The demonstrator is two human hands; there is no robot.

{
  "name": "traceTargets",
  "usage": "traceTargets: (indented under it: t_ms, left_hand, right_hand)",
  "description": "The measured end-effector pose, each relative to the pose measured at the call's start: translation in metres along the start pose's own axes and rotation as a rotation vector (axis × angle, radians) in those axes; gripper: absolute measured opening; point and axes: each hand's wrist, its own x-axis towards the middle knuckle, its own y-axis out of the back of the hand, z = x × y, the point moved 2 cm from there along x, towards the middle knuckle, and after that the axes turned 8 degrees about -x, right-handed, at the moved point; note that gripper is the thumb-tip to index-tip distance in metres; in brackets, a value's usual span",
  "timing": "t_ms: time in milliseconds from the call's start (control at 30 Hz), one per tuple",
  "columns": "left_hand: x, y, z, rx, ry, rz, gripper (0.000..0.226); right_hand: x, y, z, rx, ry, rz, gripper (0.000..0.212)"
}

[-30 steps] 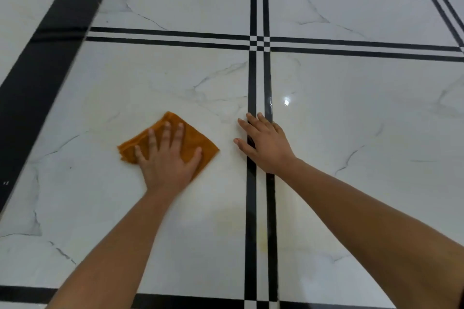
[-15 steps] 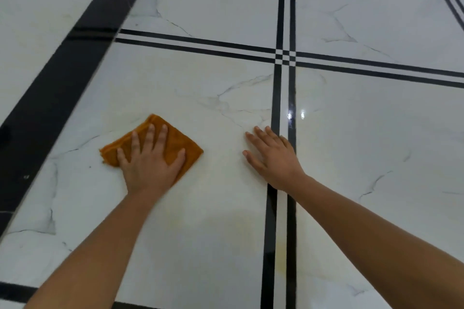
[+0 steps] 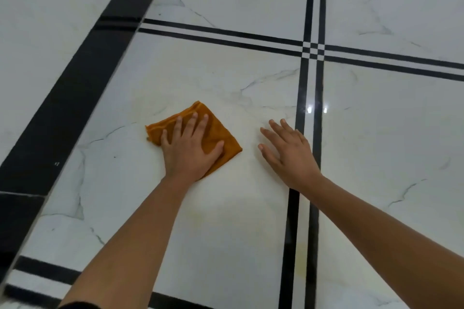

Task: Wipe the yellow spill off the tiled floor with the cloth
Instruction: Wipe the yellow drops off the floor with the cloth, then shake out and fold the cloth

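Yellow residue: I see a faint yellowish stain [image 3: 300, 262] on the white strip between the two black lines nearest me, and a paler tint on the tile just left of it; its edges are too weak for me to trace.
Floor: glossy white marble-look tiled floor [image 3: 238, 246] with grey veining.
Forearms: both bare, entering from the bottom edge, left one running up the middle, right one from the lower right corner.
Left hand: my left hand [image 3: 188, 150] lies flat, palm down, fingers spread, pressing on the cloth; it pinches nothing.
Cloth: orange cloth [image 3: 216, 134], folded to a rough square set corner-up, lies flat on the tile under the left hand, beyond the stain and left of the double line.
Right hand: right hand [image 3: 288, 153] is open, fingers apart, palm down on the bare tile, near the cloth but not touching it; its outer edge overlaps the double line. I cannot tell how hard it presses.
Double lines: paired black lines [image 3: 317, 138] run away from me and cross another pair [image 3: 312, 50] farther off.
Border: wide black band [image 3: 75, 113] runs diagonally at the left.
Glare: two small light reflections [image 3: 316, 109] sit on the lines beyond the right hand.
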Motion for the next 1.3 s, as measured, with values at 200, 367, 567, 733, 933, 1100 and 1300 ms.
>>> traceTargets:
  t_ms: [200, 367, 567, 733, 933, 1100, 1300]
  left_hand:
    - [0.022, 0.033, 0.005, -0.225, 0.417, -0.026, 0.049]
    - [-0.002, 0.069, 0.025, -0.483, 0.582, -0.175, 0.015]
    - [-0.067, 0.163, 0.086, -0.955, 0.766, -0.141, 0.041]
    - [-0.118, 0.301, 0.16, -1.245, 0.835, -0.092, 0.036]
    - [-0.193, 0.501, 0.27, -1.526, 0.871, 0.11, 0.022]
    - [-0.259, 0.604, 0.341, -1.59, 0.805, 0.261, 0.023]
    - [-0.33, 0.667, 0.426, -1.57, 0.779, 0.537, 0.015]
  right_hand:
    - [-0.019, 0.011, -0.035, 0.163, -0.125, -0.071, 0.048]
    - [-0.018, 0.058, -0.07, 0.459, -0.317, -0.091, 0.046]
    - [-0.039, 0.161, -0.104, 0.727, -0.437, -0.173, 0.033]
    - [-0.079, 0.311, -0.135, 0.828, -0.269, -0.318, 0.007]
    - [-0.141, 0.532, -0.174, 0.831, -0.046, -0.429, 0.012]
    - [-0.196, 0.648, -0.19, 0.773, 0.147, -0.432, 0.017]
    - [-0.258, 0.727, -0.184, 0.715, 0.436, -0.452, 0.019]
